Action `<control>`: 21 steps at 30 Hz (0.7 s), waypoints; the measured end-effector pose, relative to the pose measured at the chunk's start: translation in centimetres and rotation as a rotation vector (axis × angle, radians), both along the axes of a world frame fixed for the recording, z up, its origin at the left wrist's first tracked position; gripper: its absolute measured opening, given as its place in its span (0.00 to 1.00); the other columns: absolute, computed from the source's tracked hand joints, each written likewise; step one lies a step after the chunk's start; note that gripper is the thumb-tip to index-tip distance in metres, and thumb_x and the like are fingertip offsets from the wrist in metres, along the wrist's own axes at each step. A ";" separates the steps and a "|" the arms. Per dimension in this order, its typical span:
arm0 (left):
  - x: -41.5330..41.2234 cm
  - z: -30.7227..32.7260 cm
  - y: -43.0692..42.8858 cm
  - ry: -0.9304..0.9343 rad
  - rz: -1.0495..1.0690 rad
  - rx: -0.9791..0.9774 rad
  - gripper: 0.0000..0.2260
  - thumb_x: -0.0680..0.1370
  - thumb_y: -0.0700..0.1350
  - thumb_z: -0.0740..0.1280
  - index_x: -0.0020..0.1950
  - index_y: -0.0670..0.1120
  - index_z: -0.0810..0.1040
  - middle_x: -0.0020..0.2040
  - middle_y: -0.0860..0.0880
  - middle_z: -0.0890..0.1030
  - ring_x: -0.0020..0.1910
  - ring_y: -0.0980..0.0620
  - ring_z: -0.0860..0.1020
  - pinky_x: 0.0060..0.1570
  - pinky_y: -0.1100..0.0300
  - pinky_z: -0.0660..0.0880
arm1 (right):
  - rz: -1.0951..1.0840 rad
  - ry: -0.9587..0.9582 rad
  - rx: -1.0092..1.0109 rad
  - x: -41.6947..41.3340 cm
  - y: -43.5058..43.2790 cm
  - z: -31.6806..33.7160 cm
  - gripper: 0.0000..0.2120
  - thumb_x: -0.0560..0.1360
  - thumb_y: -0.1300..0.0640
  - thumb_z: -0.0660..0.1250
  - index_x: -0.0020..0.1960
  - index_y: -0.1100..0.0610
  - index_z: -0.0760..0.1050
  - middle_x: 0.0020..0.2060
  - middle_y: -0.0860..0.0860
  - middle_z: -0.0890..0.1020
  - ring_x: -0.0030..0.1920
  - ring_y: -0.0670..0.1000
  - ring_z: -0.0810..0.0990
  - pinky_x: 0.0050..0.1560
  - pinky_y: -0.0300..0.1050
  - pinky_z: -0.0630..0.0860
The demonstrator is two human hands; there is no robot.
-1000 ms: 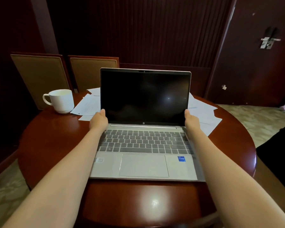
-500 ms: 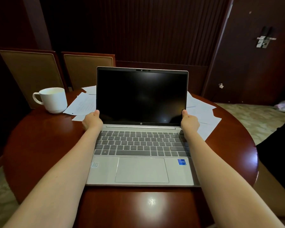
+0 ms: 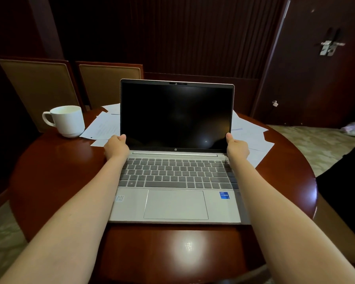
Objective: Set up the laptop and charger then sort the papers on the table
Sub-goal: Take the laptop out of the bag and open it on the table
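A silver laptop (image 3: 175,203) stands open in the middle of the round wooden table (image 3: 55,167), its screen dark and upright. My left hand (image 3: 116,147) grips the lower left edge of the screen, thumb on the bezel. My right hand (image 3: 237,148) grips the lower right edge the same way. White papers (image 3: 105,128) lie scattered on the table behind the laptop on the left, and more papers (image 3: 250,134) spread out on the right. No charger is in view.
A white mug (image 3: 68,120) stands at the table's back left, beside the papers. Two padded chairs (image 3: 39,87) are pushed in behind the table. A dark door with a handle (image 3: 329,46) is at the right. Patterned carpet surrounds the table.
The screen has tilted slightly further back under both hands. The camera view has shifted a little; the mug and papers stay put.
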State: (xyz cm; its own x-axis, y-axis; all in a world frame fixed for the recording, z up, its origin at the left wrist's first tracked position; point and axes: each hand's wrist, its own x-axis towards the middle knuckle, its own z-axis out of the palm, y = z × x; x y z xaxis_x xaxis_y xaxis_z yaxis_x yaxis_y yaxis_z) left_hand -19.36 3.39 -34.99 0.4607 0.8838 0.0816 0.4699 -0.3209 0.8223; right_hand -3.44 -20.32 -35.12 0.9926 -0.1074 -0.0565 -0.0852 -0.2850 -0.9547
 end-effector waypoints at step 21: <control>4.3 0.3 -9.4 0.011 -0.389 0.300 0.08 0.79 0.40 0.59 0.50 0.45 0.78 0.44 0.51 0.75 0.41 0.54 0.73 0.41 0.61 0.69 | 0.168 -0.228 -0.135 -3.8 -1.2 0.8 0.12 0.76 0.62 0.60 0.51 0.68 0.79 0.50 0.64 0.81 0.46 0.59 0.78 0.53 0.50 0.77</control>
